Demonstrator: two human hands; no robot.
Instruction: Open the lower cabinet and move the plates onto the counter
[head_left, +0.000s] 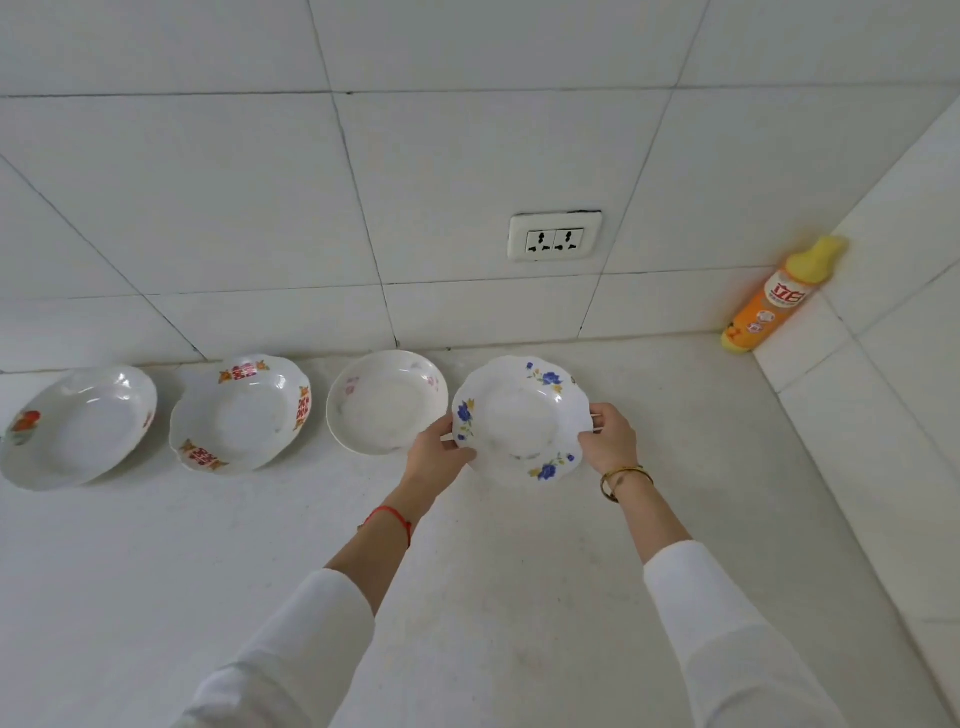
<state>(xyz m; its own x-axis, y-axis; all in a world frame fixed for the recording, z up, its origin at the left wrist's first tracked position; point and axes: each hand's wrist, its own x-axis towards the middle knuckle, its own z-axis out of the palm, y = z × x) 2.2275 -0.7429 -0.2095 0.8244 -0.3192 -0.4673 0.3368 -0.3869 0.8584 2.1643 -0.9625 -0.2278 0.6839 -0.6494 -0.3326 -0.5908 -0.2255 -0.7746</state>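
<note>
Four plates sit in a row along the far edge of the bench (156, 571): plate one (78, 426) far left, plate two (241, 413), plate three (387, 402), then plate four (522, 415) rightmost. A bottle (779, 299) stands in the far right corner.

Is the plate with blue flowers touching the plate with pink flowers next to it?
Cannot tell. In the head view the left hand covers the spot where the blue-flower plate and the pink-flower plate come closest, so no contact or gap shows.
</note>
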